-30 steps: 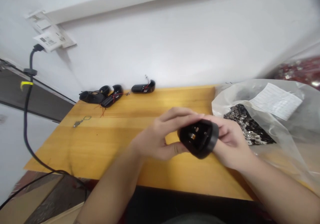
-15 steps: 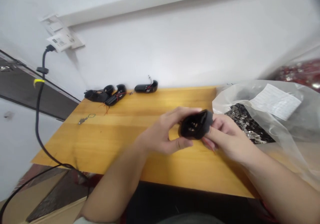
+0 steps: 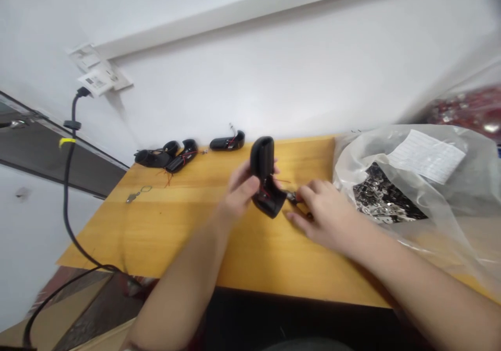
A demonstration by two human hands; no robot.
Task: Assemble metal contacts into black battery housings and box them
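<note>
My left hand (image 3: pixel 243 186) is wrapped round a curved black plastic housing (image 3: pixel 263 158), held upright above the wooden table. The housing has a rounded upper part and a hooked lower end, with red wires at its inner side. My right hand (image 3: pixel 323 213) is low over the table just right of the housing, fingers closed round a small dark tool with a metal tip (image 3: pixel 291 197). Most of that tool is hidden under the fingers, and I cannot make out its exact kind.
Several similar black housings (image 3: pixel 154 157) with red wires lie at the table's back left; another housing (image 3: pixel 227 142) lies near the wall. A keyring with a key (image 3: pixel 132 197) lies at left. A plastic bag (image 3: pixel 348 155) of small metal parts stands at right. A black cable (image 3: pixel 64 184) hangs at left.
The housing has moved left and been turned upright in my left hand. My right hand has let go of it and moved down to the tool on the table.
</note>
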